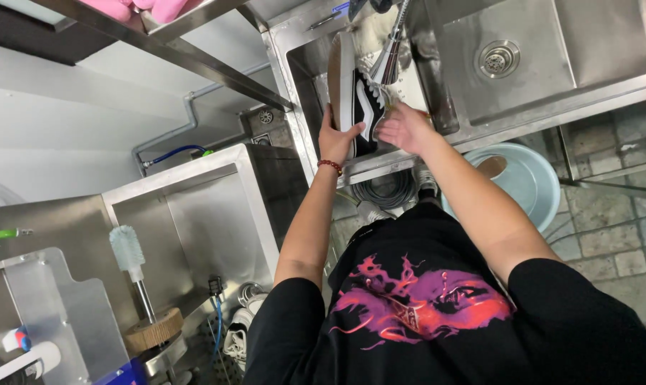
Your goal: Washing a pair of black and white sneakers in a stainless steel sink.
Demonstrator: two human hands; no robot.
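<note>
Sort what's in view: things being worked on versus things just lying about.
In use: black-and-white shoe, gripped by left hand; right hand beside it; spray hose; sink.

Lying about: bottle brush, blue basin, second sink bowl.

Shoe [356,100] in the left sink basin [305,78], at its near edge, under the spray hose [388,60]; drain [498,58] in the right basin. Bowl [533,182] on the floor below the sink; brush [128,251] upright in the machine at left.

Bright, sharp, glare on steel
</note>
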